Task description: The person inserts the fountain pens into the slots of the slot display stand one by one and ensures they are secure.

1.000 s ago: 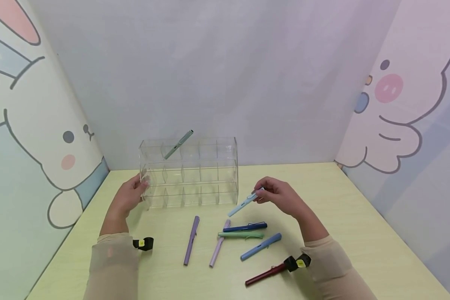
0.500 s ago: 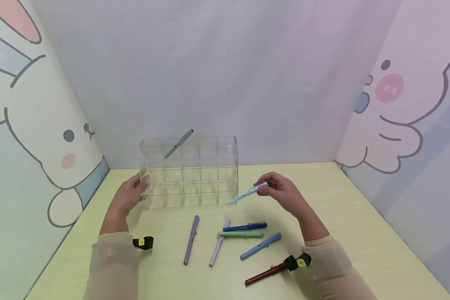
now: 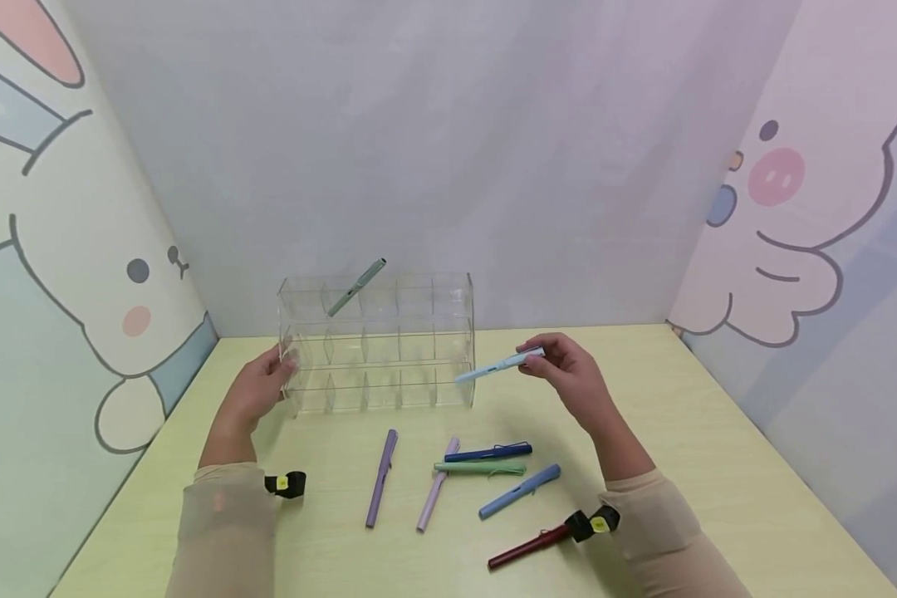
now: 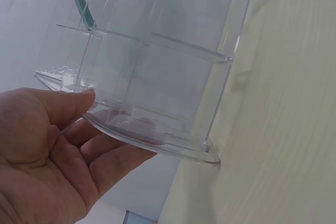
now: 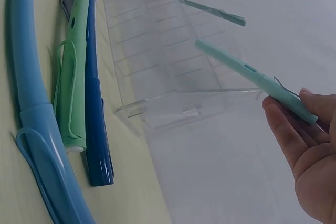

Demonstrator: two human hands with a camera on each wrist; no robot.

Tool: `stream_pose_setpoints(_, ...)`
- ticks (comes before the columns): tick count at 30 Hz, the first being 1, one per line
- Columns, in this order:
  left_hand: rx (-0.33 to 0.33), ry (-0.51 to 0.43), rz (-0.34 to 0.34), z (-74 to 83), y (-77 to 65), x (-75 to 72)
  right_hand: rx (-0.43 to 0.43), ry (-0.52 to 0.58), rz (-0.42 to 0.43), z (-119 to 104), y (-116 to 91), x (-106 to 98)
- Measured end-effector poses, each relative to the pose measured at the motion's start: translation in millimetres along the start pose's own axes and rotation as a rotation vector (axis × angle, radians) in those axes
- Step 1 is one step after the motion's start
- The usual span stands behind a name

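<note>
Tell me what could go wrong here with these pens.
The light blue pen, pinched near one end by the right hand, might slip. The gray-green pen sits tilted in the top row of the clear rack and could be jostled if the left hand, gripping the rack's side, shifts it.

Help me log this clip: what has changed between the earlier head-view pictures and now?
The right hand has moved the light blue pen up the head view, at a flatter slant; nothing was newly gripped or released. The left hand still holds the clear rack; the grey-green pen and six loose pens stayed put.
</note>
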State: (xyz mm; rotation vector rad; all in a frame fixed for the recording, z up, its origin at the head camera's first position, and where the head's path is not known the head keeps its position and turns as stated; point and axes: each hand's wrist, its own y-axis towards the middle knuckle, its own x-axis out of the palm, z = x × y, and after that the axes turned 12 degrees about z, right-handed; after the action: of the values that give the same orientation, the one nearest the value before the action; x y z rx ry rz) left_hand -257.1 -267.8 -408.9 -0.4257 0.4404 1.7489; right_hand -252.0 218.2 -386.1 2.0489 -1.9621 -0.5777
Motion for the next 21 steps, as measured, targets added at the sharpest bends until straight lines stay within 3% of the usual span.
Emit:
stream_pose_setpoints(11, 0.0, 0.018, 0.007, 1.8, -2.4, -5.6, -0.048, 0.112, 0.109, -0.4, 0.6, 6.8)
stream_pose_setpoints(21, 0.011, -0.003, 0.004, 1.0, -0.2, 0.3, -0.093, 0.17, 0.244, -0.6, 1.4, 4.5)
